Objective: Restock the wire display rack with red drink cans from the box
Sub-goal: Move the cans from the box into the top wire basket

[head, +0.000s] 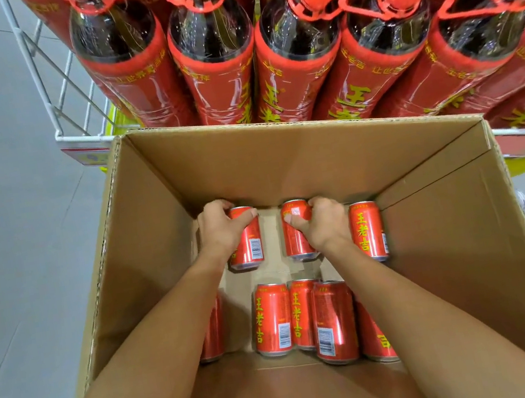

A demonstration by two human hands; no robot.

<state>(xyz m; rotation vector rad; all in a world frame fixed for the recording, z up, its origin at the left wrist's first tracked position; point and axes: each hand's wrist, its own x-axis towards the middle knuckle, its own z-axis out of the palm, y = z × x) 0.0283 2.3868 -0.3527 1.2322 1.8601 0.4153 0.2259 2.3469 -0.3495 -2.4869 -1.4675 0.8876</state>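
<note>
The left hand (pixel 221 229) curls round the top of a red can (pixel 249 247) standing on the floor of the cardboard box (pixel 282 158). The right hand (pixel 325 221) grips a second can (pixel 295 241) alongside. A third can (pixel 367 232) stands just beside the right hand, with more cans (pixel 273 319) nearer. Beyond the box, the wire rack (pixel 39 79) holds red-capped bottles (pixel 213 51).

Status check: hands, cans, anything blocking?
Left hand grips back-left can, right hand grips back-middle can, both in box. Other cans stand loose. Nothing blocking the lift.
</note>
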